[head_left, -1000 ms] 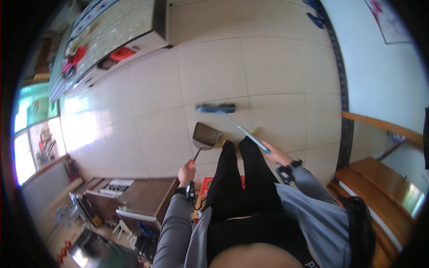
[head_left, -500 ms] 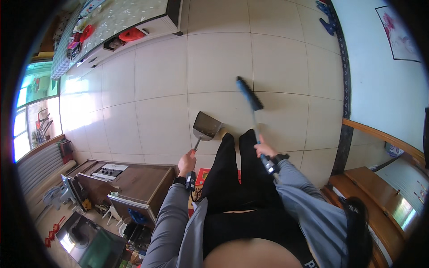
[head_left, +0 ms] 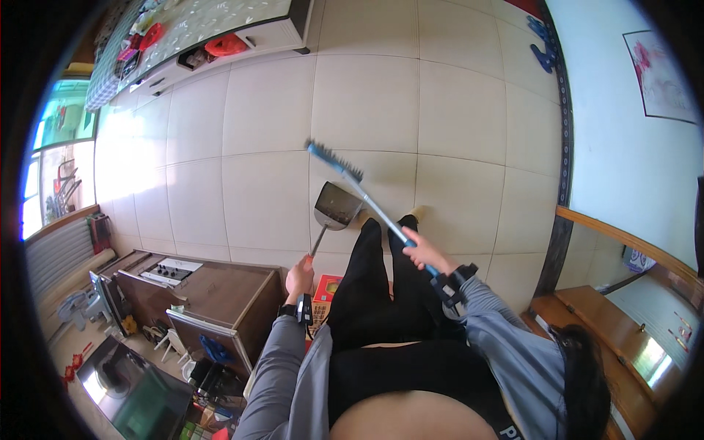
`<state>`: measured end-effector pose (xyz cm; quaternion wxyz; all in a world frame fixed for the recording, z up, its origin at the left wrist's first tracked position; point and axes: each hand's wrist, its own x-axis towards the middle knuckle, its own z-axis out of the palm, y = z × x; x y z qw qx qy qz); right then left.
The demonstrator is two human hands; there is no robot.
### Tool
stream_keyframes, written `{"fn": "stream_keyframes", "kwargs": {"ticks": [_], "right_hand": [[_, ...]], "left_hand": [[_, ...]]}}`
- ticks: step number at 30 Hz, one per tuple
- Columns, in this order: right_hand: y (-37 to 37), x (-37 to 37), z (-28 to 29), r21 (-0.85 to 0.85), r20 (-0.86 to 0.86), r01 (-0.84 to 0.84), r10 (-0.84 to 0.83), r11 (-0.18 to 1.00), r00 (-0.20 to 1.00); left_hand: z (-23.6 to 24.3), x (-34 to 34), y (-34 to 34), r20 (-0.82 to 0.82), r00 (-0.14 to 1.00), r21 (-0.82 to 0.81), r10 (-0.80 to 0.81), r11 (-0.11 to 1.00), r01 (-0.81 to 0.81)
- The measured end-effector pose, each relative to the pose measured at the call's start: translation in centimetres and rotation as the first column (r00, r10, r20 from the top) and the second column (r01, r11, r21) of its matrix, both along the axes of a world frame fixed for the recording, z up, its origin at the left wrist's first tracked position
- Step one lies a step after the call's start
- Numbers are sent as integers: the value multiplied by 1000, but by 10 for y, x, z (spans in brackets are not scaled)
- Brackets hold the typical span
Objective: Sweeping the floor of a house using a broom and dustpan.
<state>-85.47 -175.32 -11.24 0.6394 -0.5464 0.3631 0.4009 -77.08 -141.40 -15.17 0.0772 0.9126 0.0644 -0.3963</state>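
Note:
My left hand (head_left: 299, 276) is closed round the handle of a long-handled dustpan (head_left: 338, 206). The pan lies by my feet on the tiled floor, with small dark debris inside. In my right hand (head_left: 427, 253) is the blue and silver handle of a broom (head_left: 334, 160), fingers wrapped round it. Its blue head with dark bristles is beyond the dustpan and slants from upper left to lower right; whether the bristles touch the floor I cannot tell.
Pale tiles (head_left: 364, 92) cover the floor ahead. A low cabinet (head_left: 220, 37) stands at the far left, a brown cabinet (head_left: 213, 286) at the near left. Blue slippers (head_left: 543, 55) lie by the right wall. A red box (head_left: 326, 288) sits beside my left leg.
The broom head has swung left, from right of my feet to beyond the dustpan, and its bristles now face the other way. My right hand has shifted slightly; the dustpan stays nearly in place.

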Motion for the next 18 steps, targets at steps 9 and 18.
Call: {"fn": "stream_keyframes", "kwargs": {"ticks": [9, 18], "right_hand": [[-21, 81, -62, -305, 93, -285, 326, 909, 941], [71, -14, -44, 144, -1, -283, 287, 948, 958]], "left_hand": [[-12, -58, 37, -41, 947, -9, 317, 948, -318], [-29, -64, 39, 32, 947, -15, 320, 947, -320]]}}
